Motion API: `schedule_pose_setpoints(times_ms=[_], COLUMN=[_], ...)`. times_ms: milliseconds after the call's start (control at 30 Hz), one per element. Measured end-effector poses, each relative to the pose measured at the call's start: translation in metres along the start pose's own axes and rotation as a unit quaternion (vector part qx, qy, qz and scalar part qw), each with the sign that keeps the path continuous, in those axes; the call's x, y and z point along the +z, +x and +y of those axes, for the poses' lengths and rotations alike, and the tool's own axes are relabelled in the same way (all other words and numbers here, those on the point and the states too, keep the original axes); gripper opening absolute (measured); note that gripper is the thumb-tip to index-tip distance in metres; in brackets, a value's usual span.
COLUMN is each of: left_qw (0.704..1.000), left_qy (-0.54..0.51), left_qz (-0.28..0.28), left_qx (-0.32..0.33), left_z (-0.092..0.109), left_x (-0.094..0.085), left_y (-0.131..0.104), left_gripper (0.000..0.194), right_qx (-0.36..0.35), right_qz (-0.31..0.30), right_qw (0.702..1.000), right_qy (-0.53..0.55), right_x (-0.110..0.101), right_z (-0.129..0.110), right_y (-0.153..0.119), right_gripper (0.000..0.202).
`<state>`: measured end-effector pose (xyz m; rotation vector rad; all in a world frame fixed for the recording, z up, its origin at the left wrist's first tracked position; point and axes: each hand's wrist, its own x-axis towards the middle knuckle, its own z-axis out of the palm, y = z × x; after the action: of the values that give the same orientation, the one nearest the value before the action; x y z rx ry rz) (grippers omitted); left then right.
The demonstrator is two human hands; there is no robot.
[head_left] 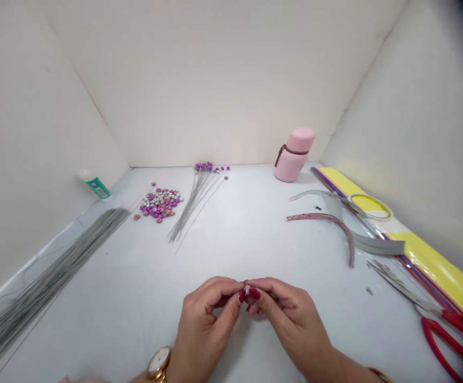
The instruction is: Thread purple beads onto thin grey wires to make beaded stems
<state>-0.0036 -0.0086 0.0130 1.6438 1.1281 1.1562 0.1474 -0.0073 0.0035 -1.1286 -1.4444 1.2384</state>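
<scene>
My left hand (pixel 209 314) and my right hand (pixel 293 311) meet low in the middle of the head view. Between their fingertips they pinch a tiny pale pink folded paper star (pixel 247 289), mostly covered by thumbs and fingers. Both hands are closed on it, just above the white table. Off to the right lies a curved pink patterned paper strip (pixel 319 216) beside a grey strip (pixel 378 246). At the left is a pile of small purple, pink and silver paper stars (pixel 159 206).
Thin wires (pixel 67 260) lie in a long bundle at left. More wires (pixel 193 207) have purple stars at their tips. A glue bottle (pixel 98 187), pink flask (pixel 295 154), tape roll (pixel 388 215), yellow sheets (pixel 434 260) and red-handled scissors (pixel 430 307) surround the work area.
</scene>
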Motion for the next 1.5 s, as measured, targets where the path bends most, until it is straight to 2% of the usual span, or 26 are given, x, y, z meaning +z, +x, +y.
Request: schedule_pose_setpoints(times_ms=[200, 567, 767, 900, 1033, 1100, 1167, 1300, 1400, 1500], left_qw=[1.0, 1.0, 0.998, 0.993, 0.986, 0.984, 0.987, 0.998, 1.0, 1.0], left_qy=[0.0, 0.016, 0.042, 0.071, 0.091, 0.099, 0.094, 0.029, -0.022, -0.024], left_qz=[0.011, 0.009, 0.03, 0.043, 0.065, 0.072, 0.065, 0.038, 0.009, -0.001], left_qx=[0.013, 0.011, 0.041, 0.084, 0.12, 0.127, 0.113, 0.049, 0.015, 0.011], left_z=[0.0042, 0.0005, 0.0003, 0.0011, 0.0022, 0.002, 0.0013, 0.0, -0.0004, -0.0005], left_x=[0.0007, 0.0002, 0.0016, 0.002, 0.004, 0.0048, 0.0049, 0.0032, 0.0014, -0.0001], left_y=[0.0003, 0.0025, 0.0041, 0.004, 0.0028, 0.0019, 0.0014, 0.0022, 0.0033, 0.0034], left_gripper=[0.014, 0.012, 0.011, 0.014, 0.014, 0.015, 0.015, 0.013, 0.013, 0.017], right_qx=[-0.047, -0.09, -0.127, -0.192, -0.261, -0.275, -0.251, -0.12, -0.075, -0.053], right_qz=[-0.024, -0.045, -0.049, -0.04, -0.006, 0.009, 0.0, -0.015, -0.041, -0.029], right_qw=[0.998, 0.989, 0.98, 0.96, 0.92, 0.909, 0.925, 0.981, 0.992, 0.995], right_qy=[-0.038, -0.104, -0.148, -0.2, -0.292, -0.313, -0.286, -0.149, -0.088, -0.077], right_x=[-0.0023, -0.0047, -0.0058, -0.0047, -0.0012, 0.0002, 0.0004, -0.0026, -0.0045, -0.0046], right_z=[-0.0012, -0.0024, -0.0048, -0.0045, -0.0007, 0.0008, 0.0006, -0.0041, -0.0071, -0.0075], right_y=[0.0005, 0.0016, 0.0002, -0.0006, -0.0013, -0.0017, -0.0016, -0.0002, 0.002, 0.004], right_gripper=[0.019, 0.023, 0.028, 0.031, 0.032, 0.032, 0.03, 0.024, 0.023, 0.019])
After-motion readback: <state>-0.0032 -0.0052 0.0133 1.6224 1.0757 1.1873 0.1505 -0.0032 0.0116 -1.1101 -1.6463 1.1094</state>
